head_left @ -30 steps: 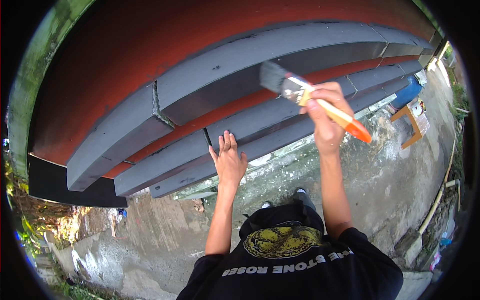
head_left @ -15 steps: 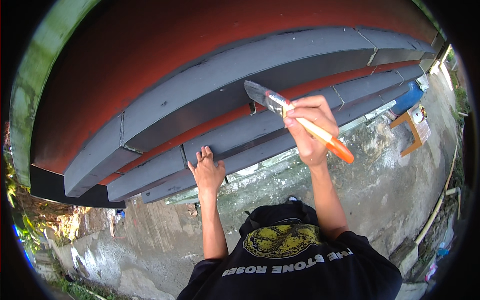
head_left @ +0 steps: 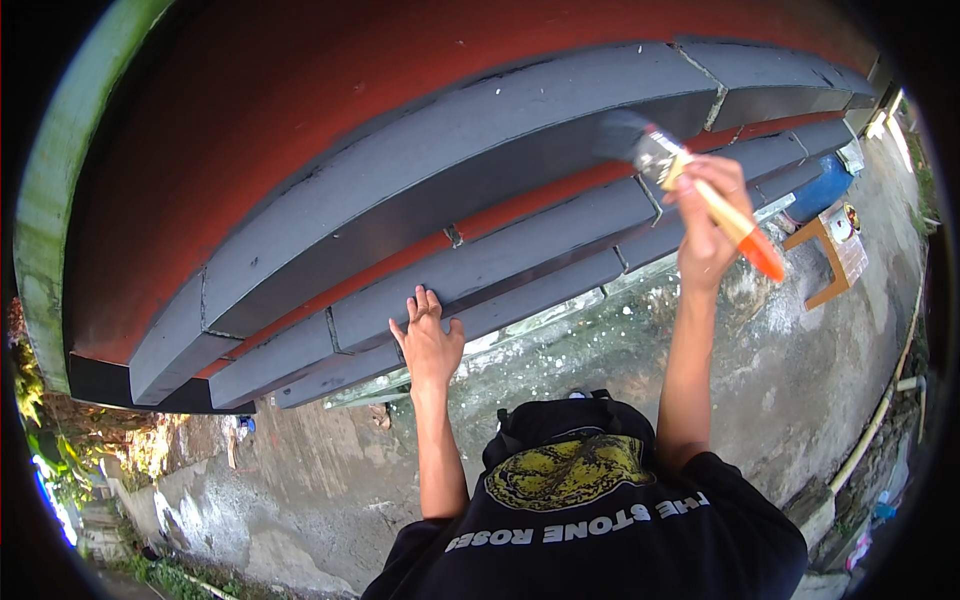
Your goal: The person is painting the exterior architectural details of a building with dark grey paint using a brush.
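Note:
My right hand grips a wide paintbrush by its pale wooden handle with an orange end. The dark bristles, blurred by motion, meet the shaded underside of the upper grey ledge, right of its middle. Lower and to the left, my left hand is spread, its fingertips resting on the middle grey ledge; nothing is in it. Dark joint lines cut across the ledges, and a red band shows between the upper and middle ones.
A red wall rises beyond the ledges, with a green post at the left. At the right stand a small wooden stool with something on top and a blue drum. Stained concrete floor lies below.
My right hand has carried the brush rightward and slightly up along the upper ledge's underside. My left hand stays on the middle ledge, a little further right in the picture.

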Demonstrator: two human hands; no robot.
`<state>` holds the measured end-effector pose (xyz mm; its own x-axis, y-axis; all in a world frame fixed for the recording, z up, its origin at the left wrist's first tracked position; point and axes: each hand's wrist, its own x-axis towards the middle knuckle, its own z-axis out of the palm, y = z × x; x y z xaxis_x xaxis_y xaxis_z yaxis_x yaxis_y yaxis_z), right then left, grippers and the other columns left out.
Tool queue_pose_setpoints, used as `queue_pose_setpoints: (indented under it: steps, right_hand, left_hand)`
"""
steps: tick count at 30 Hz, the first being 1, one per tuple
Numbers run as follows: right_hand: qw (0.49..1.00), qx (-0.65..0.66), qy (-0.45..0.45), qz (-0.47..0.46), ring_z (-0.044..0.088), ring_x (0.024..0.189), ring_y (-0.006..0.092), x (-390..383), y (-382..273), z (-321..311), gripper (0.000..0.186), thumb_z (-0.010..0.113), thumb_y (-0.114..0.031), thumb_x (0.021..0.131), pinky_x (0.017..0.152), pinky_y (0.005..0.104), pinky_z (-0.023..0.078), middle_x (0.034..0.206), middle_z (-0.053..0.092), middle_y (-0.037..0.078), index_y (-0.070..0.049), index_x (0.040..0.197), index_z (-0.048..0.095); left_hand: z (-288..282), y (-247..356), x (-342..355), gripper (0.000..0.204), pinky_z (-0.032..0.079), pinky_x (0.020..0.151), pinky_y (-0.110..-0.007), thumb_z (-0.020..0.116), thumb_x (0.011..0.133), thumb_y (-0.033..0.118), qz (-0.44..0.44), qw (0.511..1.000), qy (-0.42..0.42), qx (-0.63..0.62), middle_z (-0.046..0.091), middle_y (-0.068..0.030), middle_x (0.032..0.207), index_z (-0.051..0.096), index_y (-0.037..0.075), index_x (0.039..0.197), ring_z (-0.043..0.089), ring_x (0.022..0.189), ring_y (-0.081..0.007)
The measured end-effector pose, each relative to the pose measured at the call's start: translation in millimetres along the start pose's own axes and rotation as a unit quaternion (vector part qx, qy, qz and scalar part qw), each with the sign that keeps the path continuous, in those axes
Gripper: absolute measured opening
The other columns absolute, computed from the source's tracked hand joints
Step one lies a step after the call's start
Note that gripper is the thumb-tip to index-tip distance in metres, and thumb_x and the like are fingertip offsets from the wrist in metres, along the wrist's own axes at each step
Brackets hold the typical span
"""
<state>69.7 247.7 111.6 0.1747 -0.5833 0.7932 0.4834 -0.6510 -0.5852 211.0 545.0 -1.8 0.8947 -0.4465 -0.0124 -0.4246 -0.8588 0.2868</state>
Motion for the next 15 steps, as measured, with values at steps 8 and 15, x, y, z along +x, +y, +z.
queue_pose_setpoints:
  steps: [8, 15]
  right_hand:
    - [0.990, 0.138, -0.025, 0.026, 0.065, 0.073, 0.0184, 4, -7, -20, 0.012, 0.069, -0.001, 0.091, 0.061, 0.0273, 0.056, 0.103, 0.063, 0.015, 0.005, 0.102, 0.068]
    - [0.984, -0.013, 0.171, 0.040, 0.065, 0.076, 0.0166, 33, 36, -76, 0.014, 0.068, -0.001, 0.092, 0.060, 0.0263, 0.055, 0.103, 0.063, 0.012, 0.004, 0.104, 0.067]
  left_hand:
    - [4, 10, 1, 0.065, 0.018, 0.118, -0.066, 0.064, 0.083, 0.018, -0.017, 0.999, 0.010, 0.031, 0.039, -0.0180, 0.158, 0.049, -0.004, 0.143, 0.037, 0.146, -0.0368]
    - [5, 11, -2, 0.064, 0.018, 0.118, -0.066, 0.064, 0.083, 0.017, -0.032, 0.999, 0.028, 0.024, 0.039, -0.0159, 0.159, 0.050, -0.002, 0.143, 0.036, 0.146, -0.0358]
